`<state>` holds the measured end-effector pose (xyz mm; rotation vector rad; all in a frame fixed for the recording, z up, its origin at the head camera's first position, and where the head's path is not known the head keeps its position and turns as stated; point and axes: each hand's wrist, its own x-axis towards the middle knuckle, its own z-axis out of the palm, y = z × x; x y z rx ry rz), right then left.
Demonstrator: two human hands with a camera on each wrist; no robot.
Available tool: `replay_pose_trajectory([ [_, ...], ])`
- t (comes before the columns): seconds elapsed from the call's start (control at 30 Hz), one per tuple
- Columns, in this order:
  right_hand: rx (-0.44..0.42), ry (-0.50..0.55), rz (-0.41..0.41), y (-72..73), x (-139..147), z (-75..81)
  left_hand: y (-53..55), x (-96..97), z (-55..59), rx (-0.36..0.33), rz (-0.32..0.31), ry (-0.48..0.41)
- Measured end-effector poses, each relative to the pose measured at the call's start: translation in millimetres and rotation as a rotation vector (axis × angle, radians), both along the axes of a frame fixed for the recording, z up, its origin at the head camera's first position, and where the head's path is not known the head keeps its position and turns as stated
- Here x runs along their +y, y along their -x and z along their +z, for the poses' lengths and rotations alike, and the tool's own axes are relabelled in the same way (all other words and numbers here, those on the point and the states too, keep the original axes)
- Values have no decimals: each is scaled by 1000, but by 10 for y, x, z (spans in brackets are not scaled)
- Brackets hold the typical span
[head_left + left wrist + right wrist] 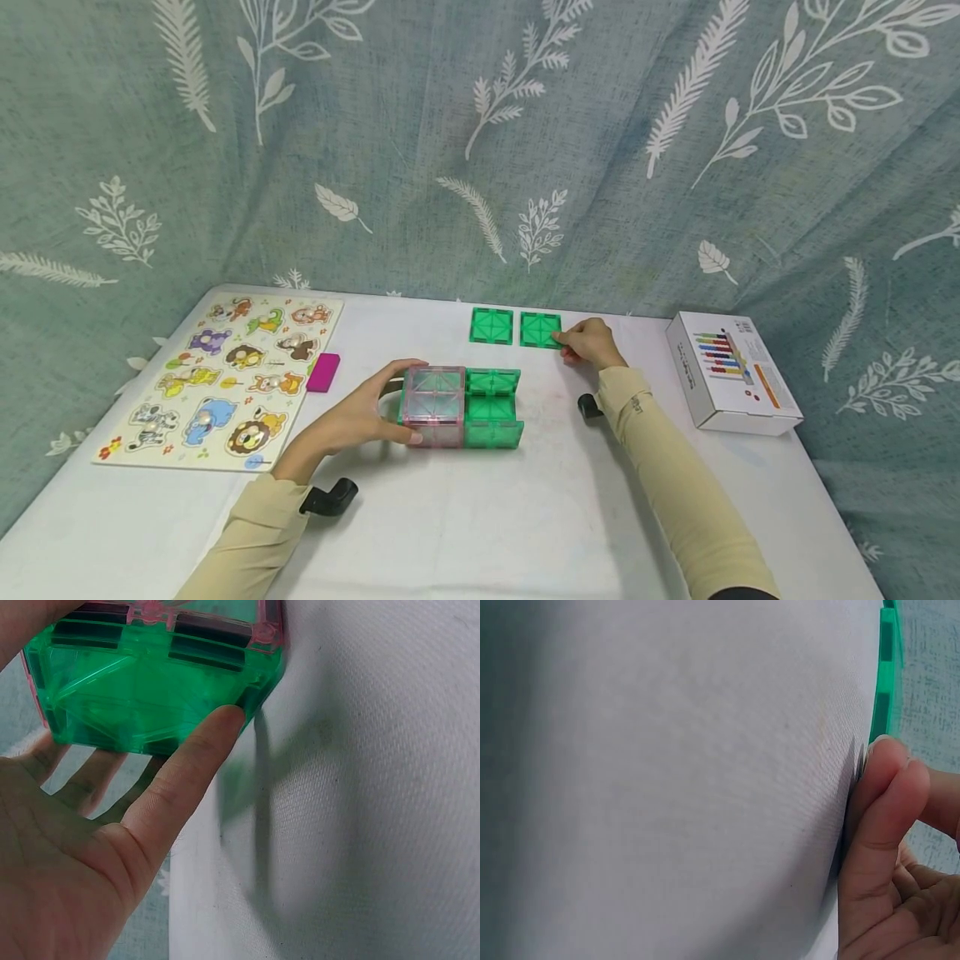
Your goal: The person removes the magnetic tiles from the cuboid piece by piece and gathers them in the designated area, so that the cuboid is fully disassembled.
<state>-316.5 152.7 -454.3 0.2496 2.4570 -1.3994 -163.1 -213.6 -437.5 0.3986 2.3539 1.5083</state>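
Note:
A cube of pink and green magnetic tiles (435, 393) stands on the table, joined to an open-topped section of green tiles (492, 408) on its right. My left hand (360, 412) holds the cube from its left side, thumb at the near face and fingers round the far side. Close up in the left wrist view, the thumb (187, 776) lies against a green side wall. At the back, my right hand (592, 343) pinches the near right corner of a flat green magnetic tile (538, 330). Another green tile (491, 326) lies flat just left of it.
An animal puzzle board (225, 379) lies on the left, with a magenta block (323, 372) at its right edge. A white box (731, 375) printed with a colourful toy stands at the right. A leaf-patterned curtain (420, 150) hangs behind the table.

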Motion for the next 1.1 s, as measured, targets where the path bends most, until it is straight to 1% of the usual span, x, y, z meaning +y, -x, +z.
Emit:
replay_pose_trajectory([
  [0.23,1,8,0,-7,-8,21,-6,-1,3,-14,5,-24],
  [0.53,13,-9,10,-23,1,34,9,-16,-15,-2,3,-34],
  [0.7,37,-73,23,-47,5,33,13,-35,-12,-29,-2,-40],
  [0.87,44,-122,52,-71,16,54,11,-54,-16,-17,-2,-35],
  [0.97,45,-151,80,-85,28,80,10,-58,-23,-14,-1,-48],
  [1.1,86,-236,116,-117,29,128,13,-62,-28,-10,-9,-56],
])
